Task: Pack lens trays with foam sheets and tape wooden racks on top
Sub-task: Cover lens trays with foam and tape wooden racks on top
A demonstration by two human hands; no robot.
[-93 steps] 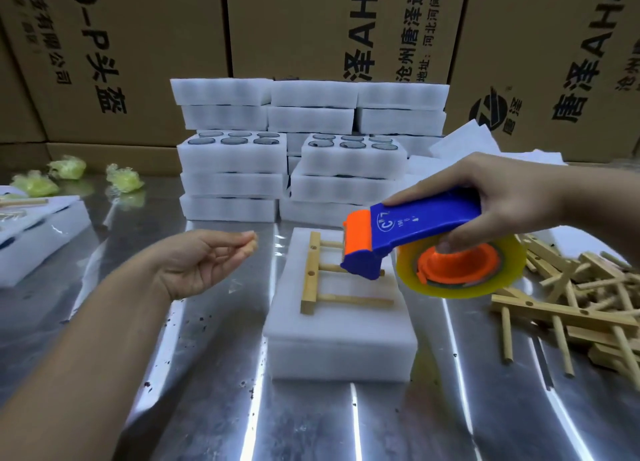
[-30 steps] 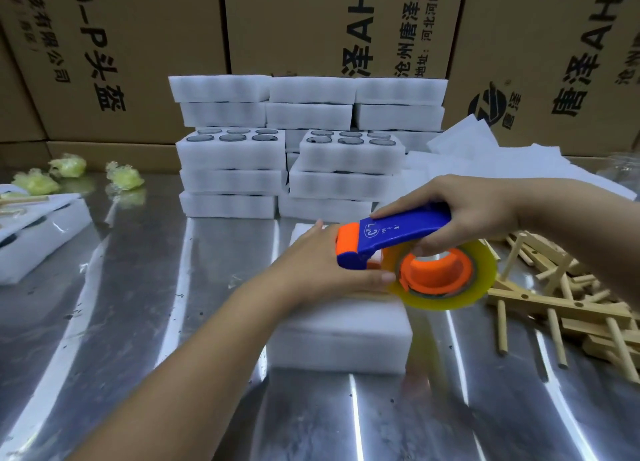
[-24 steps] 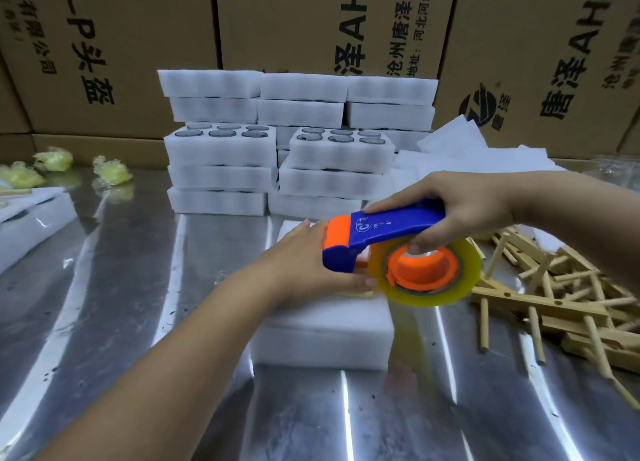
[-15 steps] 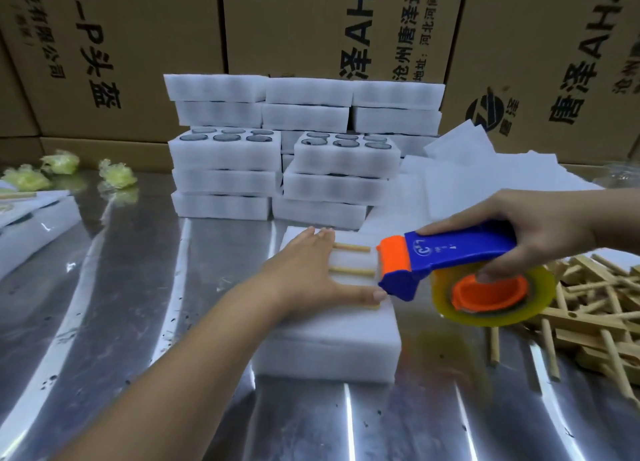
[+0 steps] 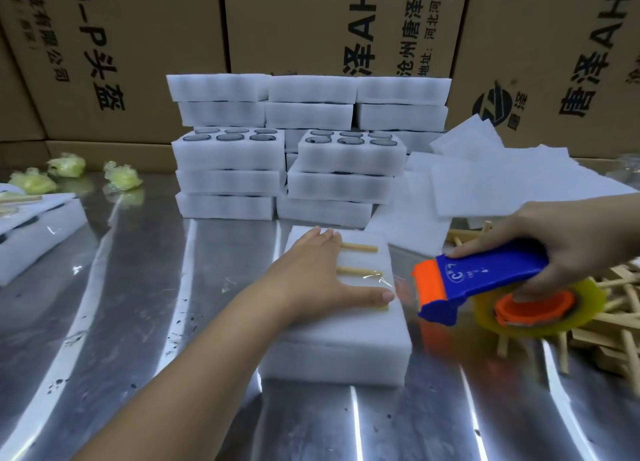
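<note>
One wooden rack (image 5: 360,270) lying on the white foam pack (image 5: 337,325) at table (image 5: 138,287) centre, pinned flat by the left hand (image 5: 322,280), fingers spread, gripping nothing. Tape dispenser (image 5: 485,280), clenched in the right hand (image 5: 561,246), now drawn rightward off the pack; a clear glossy strip stretched across the rungs. Taping apparently begun, cut pending. Foam soft, matte; rungs thin, round; table polished metal.

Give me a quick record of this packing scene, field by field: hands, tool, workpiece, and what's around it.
left hand: flat on the wooden rack, pressing it onto the foam block
right hand: gripping the tape dispenser, just right of the block
tape: clear strip stretched from rack to dispenser
behind: stacked lens trays
right: loose wooden racks
surface: metal table
</note>
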